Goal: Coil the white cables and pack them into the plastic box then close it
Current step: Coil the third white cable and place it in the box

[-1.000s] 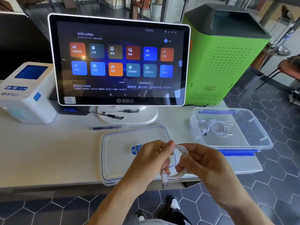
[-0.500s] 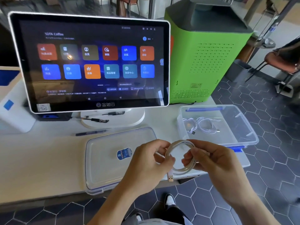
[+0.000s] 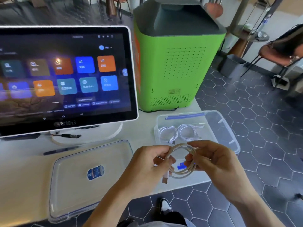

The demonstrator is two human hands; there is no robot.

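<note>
A coiled white cable (image 3: 181, 149) is held in the air between both hands, just in front of the clear plastic box (image 3: 229, 128). My left hand (image 3: 146, 167) pinches the coil's left side, and a USB plug hangs down below it. My right hand (image 3: 214, 163) grips the coil's right side. The open box stands on the white table (image 3: 24, 169) at the right and holds two coiled white cables (image 3: 178, 132). Its clear lid (image 3: 68, 185), with a blue sticker, lies flat on the table to the left of my hands.
A large touchscreen terminal (image 3: 65, 76) stands at the back left, with a pen (image 3: 60, 149) and a small cable in front of its base. A green machine (image 3: 173, 63) rises behind the box. The table's near edge runs under my hands; dark hexagon floor lies below.
The view has swung to the right. Both hands, with the coil, have moved right and toward the box, and the coil now hangs more open-faced to the camera.
</note>
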